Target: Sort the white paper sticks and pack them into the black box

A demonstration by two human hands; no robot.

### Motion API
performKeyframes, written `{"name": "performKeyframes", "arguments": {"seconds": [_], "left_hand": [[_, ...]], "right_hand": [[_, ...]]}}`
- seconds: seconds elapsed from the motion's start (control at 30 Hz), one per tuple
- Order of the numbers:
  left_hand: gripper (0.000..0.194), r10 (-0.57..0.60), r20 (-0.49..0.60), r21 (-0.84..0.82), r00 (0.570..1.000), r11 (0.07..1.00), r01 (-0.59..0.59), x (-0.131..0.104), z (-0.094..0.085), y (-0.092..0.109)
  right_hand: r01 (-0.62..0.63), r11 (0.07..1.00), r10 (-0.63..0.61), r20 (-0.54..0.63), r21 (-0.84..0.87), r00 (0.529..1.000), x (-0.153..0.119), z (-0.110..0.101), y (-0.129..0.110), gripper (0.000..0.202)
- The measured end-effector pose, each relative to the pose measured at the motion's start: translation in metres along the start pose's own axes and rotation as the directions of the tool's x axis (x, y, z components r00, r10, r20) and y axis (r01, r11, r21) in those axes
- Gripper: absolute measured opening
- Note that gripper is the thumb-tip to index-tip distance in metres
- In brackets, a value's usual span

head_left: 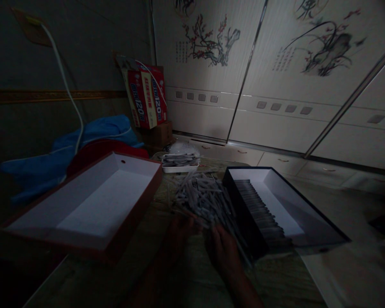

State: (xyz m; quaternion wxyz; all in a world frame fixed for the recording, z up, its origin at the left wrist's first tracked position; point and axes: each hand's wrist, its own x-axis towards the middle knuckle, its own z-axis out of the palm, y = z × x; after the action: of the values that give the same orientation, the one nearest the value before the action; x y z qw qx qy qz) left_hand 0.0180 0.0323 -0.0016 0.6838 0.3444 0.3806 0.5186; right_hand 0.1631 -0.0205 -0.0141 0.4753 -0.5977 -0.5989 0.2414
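A loose heap of slim, pale, pen-like sticks (202, 192) lies on the table in front of me. At its near edge, my left hand (179, 233) is closed with the fingertips drawn together. My right hand (223, 246) curls beside it, thumb and fingers pressed together around something pale and thin. Dim light and blur hide exactly what each hand grips. To the right, a dark-edged box (303, 205) with a white inside holds a row of similar sticks (263, 209) laid side by side along its left wall.
On the left stands a red-edged box (133, 214) with a white interior. Behind the heap is a white tray (181, 169) with more sticks. Blue cloth (96, 132), red printed cartons (147, 96), a white cable (62, 72) and painted cabinet doors (205, 77) lie beyond.
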Motion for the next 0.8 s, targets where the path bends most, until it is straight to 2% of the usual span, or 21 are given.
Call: {"name": "performKeyframes", "arguments": {"seconds": [0.23,0.33,0.43,0.6,0.67,0.8], "left_hand": [[0.029,-0.006,-0.036,0.001,0.999,1.000,0.006,0.0011,-0.0001,-0.0004],[0.030,0.019,-0.002,0.033,1.000,0.999,-0.019,0.0001,0.0014,0.0006],[0.029,0.022,0.008,0.053,1.000,0.998,-0.023,-0.0003,0.0019,0.0003],[0.031,-0.009,-0.051,0.053,0.999,0.999,0.012,0.0015,0.0002,-0.0005],[0.032,-0.007,-0.053,0.066,0.999,0.998,0.010,0.0020,0.0001,-0.0009],[0.032,-0.013,-0.018,0.065,1.000,0.998,0.014,0.0017,0.0011,-0.0018]], "right_hand": [[-0.026,0.995,0.024,0.021,0.094,0.999,-0.0003,-0.0013,-0.0011,0.024],[-0.024,0.991,0.019,0.036,0.132,0.999,0.0002,-0.0007,-0.0002,0.028],[-0.025,0.995,0.024,0.015,0.096,1.000,0.0003,-0.0016,-0.0015,0.032],[-0.031,0.996,0.028,0.035,0.083,0.999,-0.0009,-0.0025,-0.0023,0.019],[-0.028,0.995,0.023,0.054,0.100,0.998,-0.0014,-0.0010,0.0009,0.021],[-0.015,0.995,0.014,0.015,0.095,1.000,-0.0021,0.0007,0.0054,0.028]]}}
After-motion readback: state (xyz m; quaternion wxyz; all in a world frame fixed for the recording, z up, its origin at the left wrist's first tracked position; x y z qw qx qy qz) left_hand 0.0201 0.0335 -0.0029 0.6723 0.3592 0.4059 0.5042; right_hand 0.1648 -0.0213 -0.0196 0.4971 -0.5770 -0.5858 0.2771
